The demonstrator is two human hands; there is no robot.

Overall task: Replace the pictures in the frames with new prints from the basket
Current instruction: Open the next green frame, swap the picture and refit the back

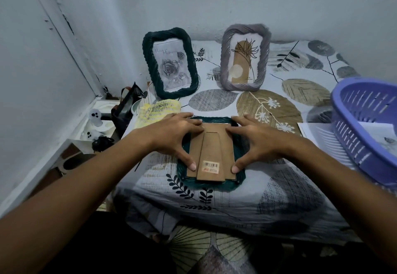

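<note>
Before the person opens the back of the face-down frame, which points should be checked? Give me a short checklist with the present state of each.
1. Green frame lies face down, flat on the bed sheet: ok.
2. Cardboard backing faces up, stand flap folded flat: ok.
3. Left hand and right hand rest on the two sides of the backing, thumbs near its lower corners: ok.
4. Retaining tabs released: cannot tell, the hands cover the edges.
5. Purple basket with prints beside the right arm: ok.
6. Other two frames, dark green and grey, stand apart from the work area: ok.
</note>
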